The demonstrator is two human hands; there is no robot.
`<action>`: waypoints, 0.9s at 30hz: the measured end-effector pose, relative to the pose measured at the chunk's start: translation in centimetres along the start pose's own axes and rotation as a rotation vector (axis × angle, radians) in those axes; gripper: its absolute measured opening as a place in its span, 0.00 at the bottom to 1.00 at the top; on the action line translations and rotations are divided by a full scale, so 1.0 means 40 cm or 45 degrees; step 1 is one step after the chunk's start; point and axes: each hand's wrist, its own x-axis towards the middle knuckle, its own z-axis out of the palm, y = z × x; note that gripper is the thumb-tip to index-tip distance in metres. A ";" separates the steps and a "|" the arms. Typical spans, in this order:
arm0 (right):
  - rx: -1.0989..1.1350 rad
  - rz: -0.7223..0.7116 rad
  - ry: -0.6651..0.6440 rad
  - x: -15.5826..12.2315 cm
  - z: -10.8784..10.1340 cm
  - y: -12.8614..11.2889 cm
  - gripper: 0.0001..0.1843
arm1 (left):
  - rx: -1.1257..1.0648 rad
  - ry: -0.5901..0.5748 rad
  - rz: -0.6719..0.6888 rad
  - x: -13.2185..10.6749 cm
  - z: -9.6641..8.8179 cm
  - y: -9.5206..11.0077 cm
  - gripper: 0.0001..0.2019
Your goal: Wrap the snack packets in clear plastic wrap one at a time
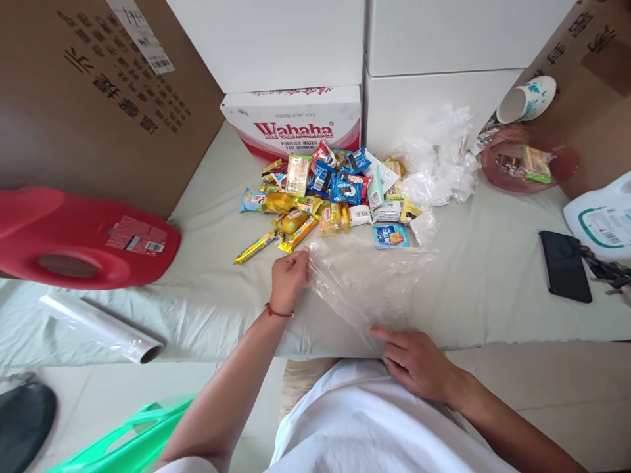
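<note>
Head view: my left hand [290, 279] pinches the corner of a thin, clear plastic bag [372, 272] lying rightward on pale-green cloth [497, 282]. Its near edge slants to my right hand [418, 365], extended index finger touching; I cannot tell whether that hand grips.

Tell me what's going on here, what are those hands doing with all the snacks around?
A person is handling a thin piece of clear plastic. The left hand pinches it by one side, and the right hand has its forefinger at the edge near the person's body. Just beyond it lies a heap of wrapped snacks, in front of the Wahaha box. Crumpled plastic lies to the right of the heap.
</note>
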 end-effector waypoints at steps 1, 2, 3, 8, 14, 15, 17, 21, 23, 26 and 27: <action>0.019 -0.003 -0.015 -0.002 -0.009 0.004 0.13 | 0.033 0.007 -0.063 -0.010 -0.016 -0.005 0.22; 0.049 -0.005 -0.037 -0.003 -0.022 0.010 0.14 | 0.058 0.003 -0.127 -0.021 -0.030 -0.009 0.23; 0.088 0.000 -0.058 -0.003 -0.037 0.019 0.15 | 0.065 -0.013 -0.188 -0.033 -0.041 -0.012 0.22; 0.362 0.159 -0.075 0.022 -0.126 0.091 0.13 | -0.142 -0.125 -0.429 -0.073 -0.068 -0.017 0.19; 0.519 0.356 -0.309 0.089 -0.224 0.143 0.18 | -0.329 -0.112 -0.577 -0.108 -0.105 -0.014 0.20; 0.524 0.340 -0.417 0.102 -0.246 0.146 0.18 | -0.353 -0.119 -0.615 -0.120 -0.114 -0.015 0.19; 0.549 0.243 -0.678 0.132 -0.295 0.148 0.18 | -0.386 -0.151 -0.696 -0.145 -0.131 -0.020 0.19; 0.540 0.114 -0.598 0.234 -0.360 0.128 0.19 | -0.349 -0.207 -0.726 -0.173 -0.147 -0.039 0.20; 0.451 0.160 -0.147 0.302 -0.348 0.097 0.16 | -0.273 -0.226 -0.617 -0.167 -0.142 -0.047 0.22; 0.340 0.006 0.198 0.387 -0.280 0.028 0.13 | -0.107 -0.238 -0.461 -0.142 -0.123 -0.050 0.25; 0.308 -0.099 0.150 0.406 -0.251 0.005 0.13 | -0.044 -0.238 -0.427 -0.132 -0.115 -0.049 0.24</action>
